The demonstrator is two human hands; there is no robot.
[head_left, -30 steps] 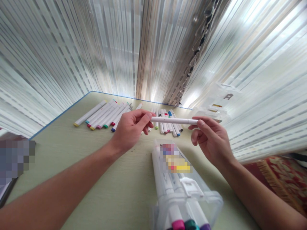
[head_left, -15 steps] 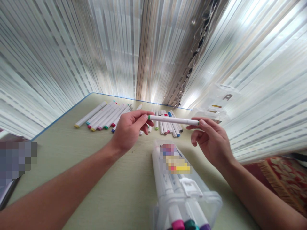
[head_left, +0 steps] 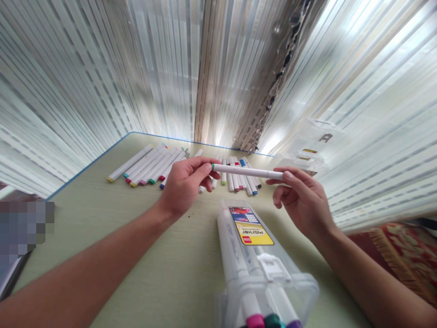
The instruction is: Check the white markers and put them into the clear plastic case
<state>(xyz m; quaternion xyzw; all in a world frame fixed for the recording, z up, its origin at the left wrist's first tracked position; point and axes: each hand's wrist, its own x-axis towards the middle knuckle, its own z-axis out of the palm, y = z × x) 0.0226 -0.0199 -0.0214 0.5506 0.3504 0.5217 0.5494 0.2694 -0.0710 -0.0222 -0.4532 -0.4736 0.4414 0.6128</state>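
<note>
A white marker with a green end is held level between my two hands, above the table. My left hand pinches its green end between thumb and fingers. The other end sits between the thumb and fingertips of my right hand. Below the marker lies a clear plastic marker case with a yellow and blue label, several markers inside and their pink, green and purple ends toward me. Behind my left hand is a row of white markers with coloured ends. A smaller group of markers lies behind the held one.
The pale green table has a blue edge at the back. Another clear case stands at the back right. Striped curtains hang right behind the table. A patterned red cloth is at the right; a blurred-out object is at the left.
Both hands keep the marker in nearly the same place. The view has shifted very slightly, and the label on the case is now sharp.
</note>
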